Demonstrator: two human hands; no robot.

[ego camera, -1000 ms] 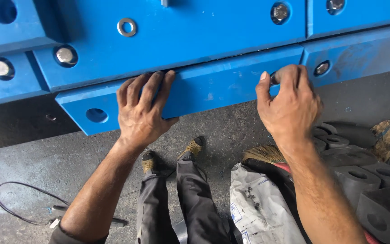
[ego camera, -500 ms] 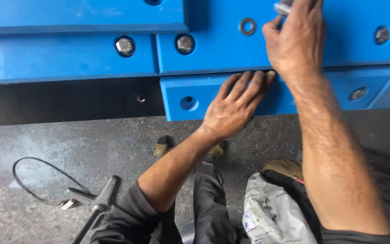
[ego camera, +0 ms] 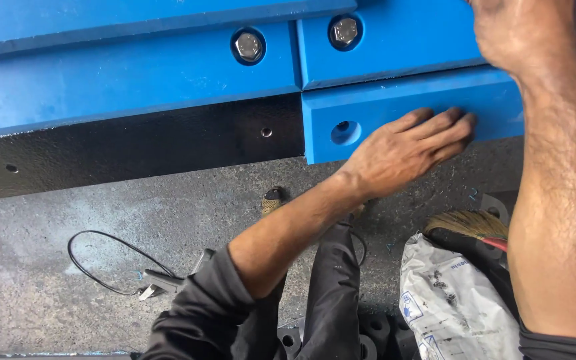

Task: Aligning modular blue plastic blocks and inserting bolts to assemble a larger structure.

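My left hand (ego camera: pixel 408 150) lies flat, fingers stretched out, against the lower blue block (ego camera: pixel 401 107), just right of its empty round hole (ego camera: pixel 346 132). My right hand (ego camera: pixel 521 33) reaches up over the upper blue block (ego camera: pixel 401 40) at the top right. Its fingers are cut off by the frame edge, so what it holds is hidden. Two hex bolts (ego camera: pixel 248 47) (ego camera: pixel 345 30) sit in recessed holes on either side of a seam between the upper blocks. Left of the lower block, bare black steel (ego camera: pixel 135 153) shows, with a small threaded hole (ego camera: pixel 266 132).
On the concrete floor lie a looped black wire (ego camera: pixel 101 260) and a dark tool (ego camera: pixel 168 280) at the left. A brush (ego camera: pixel 468 223) and a white printed bag (ego camera: pixel 455 300) sit at the right. Black moulded parts (ego camera: pixel 375 333) are by my legs, and my shoe (ego camera: pixel 273 200) is near the beam.
My right hand left the lower block and rose to the upper block. My left hand stays flat on the lower block. The view has shifted left, showing bare black steel.
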